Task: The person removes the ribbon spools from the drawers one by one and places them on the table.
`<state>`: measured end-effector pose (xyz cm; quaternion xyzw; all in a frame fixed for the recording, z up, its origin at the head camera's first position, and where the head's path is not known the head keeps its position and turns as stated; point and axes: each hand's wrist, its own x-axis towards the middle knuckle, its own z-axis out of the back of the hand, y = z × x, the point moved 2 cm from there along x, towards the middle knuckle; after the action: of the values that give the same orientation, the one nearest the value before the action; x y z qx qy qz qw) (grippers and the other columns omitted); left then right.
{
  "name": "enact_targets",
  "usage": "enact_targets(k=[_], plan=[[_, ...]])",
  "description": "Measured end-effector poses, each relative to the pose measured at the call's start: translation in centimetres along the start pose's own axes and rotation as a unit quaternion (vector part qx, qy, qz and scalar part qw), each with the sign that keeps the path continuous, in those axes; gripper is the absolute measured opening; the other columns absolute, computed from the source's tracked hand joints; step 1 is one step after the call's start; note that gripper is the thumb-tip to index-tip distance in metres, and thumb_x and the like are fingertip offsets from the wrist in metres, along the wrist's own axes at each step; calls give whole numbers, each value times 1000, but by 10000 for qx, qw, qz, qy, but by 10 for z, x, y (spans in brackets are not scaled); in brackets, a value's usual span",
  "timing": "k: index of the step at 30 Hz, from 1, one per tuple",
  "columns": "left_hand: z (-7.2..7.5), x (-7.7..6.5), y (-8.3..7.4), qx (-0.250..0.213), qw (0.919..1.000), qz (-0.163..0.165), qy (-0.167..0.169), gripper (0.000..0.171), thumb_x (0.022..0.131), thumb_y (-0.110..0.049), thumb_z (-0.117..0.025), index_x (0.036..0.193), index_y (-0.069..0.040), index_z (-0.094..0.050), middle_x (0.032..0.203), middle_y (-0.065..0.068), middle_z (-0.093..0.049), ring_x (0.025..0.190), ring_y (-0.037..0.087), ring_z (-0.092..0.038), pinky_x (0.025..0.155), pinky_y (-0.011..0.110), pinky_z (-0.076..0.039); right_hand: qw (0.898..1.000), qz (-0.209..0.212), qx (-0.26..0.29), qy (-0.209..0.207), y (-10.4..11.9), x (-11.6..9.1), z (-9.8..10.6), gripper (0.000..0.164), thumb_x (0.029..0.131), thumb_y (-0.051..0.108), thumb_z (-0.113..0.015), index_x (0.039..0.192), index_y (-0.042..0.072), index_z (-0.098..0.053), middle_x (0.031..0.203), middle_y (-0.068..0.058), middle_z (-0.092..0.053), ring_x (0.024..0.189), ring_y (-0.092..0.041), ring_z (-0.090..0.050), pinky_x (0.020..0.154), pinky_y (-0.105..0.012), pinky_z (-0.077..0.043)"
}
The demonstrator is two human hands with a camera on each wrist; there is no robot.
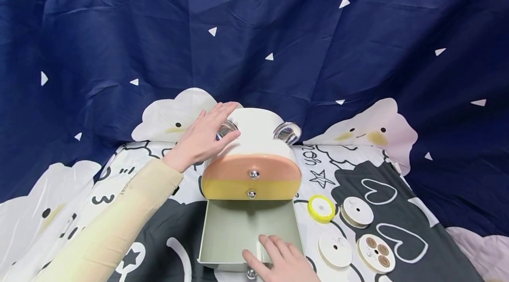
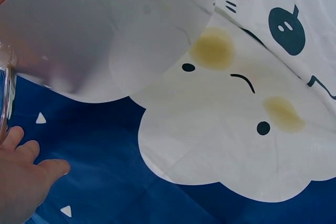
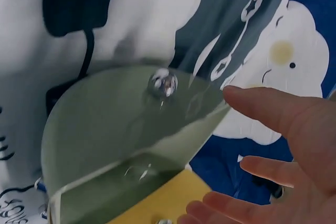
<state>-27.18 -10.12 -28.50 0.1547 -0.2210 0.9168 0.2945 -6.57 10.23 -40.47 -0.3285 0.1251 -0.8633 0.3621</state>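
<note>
A small rounded storage box [image 1: 256, 129] has a white body, round clear ears, an orange drawer [image 1: 230, 169], a yellow drawer [image 1: 226, 189] and a green drawer [image 1: 234, 229]. The green drawer is pulled out and bare inside; the other two are closed. My left hand [image 1: 204, 134] lies against the box's upper left side by the ear, fingers extended. Over the green drawer's front right edge is my right hand [image 1: 284, 262], fingers loosely spread near the silver knob [image 3: 164, 83]. In the right wrist view nothing is held in it.
Right of the box lie a yellow-rimmed spool [image 1: 321, 209] and several white spools [image 1: 357, 212], one with brown button-like discs [image 1: 376, 253] on it. A patterned black-and-white cloth [image 1: 187, 224] covers the surface. A navy curtain [image 1: 254, 21] hangs behind.
</note>
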Motion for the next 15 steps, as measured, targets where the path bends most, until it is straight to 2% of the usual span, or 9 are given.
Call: enact_targets(k=[4,7,10,13,15], plan=[[-1,0,0,-21,10000,5,-5,65,94,-53,-46,151,-32,-22,157,-5,-28,148,19,-21,119,55,-15,9992,126,148,-343,12,-3,-7,41,99,55,-23,118,33,-53,106,-2,-61,89,-14,-60,66,-26,-49],[-1,0,0,-22,10000,-10,-20,65,94,-52,-47,150,-31,-23,157,-5,-29,148,19,-22,118,56,-15,9969,114,203,-748,21,-6,-13,39,101,47,-22,115,31,-55,102,-3,-64,84,-15,-61,64,-26,-50],[-1,0,0,-21,10000,-26,-28,65,94,-52,-47,150,-31,-24,156,-5,-29,148,19,-22,118,56,-15,9916,151,93,-1280,29,-8,-20,35,100,41,-27,111,30,-58,96,-4,-66,79,-16,-62,60,-26,-51],[-1,1,-1,-29,10000,-22,-24,65,94,-52,-47,150,-31,-24,156,-5,-29,148,19,-22,118,57,-15,9815,350,-66,-1879,38,-11,-31,30,96,37,-36,106,28,-63,88,-5,-68,71,-17,-62,56,-27,-50],[-1,1,-1,-39,10000,-17,-25,65,94,-52,-47,150,-30,-24,156,-4,-30,148,19,-23,118,57,-15,9812,394,-1,-1890,47,-16,-41,29,94,36,-38,104,28,-65,84,-5,-68,70,-18,-62,55,-28,-49]])
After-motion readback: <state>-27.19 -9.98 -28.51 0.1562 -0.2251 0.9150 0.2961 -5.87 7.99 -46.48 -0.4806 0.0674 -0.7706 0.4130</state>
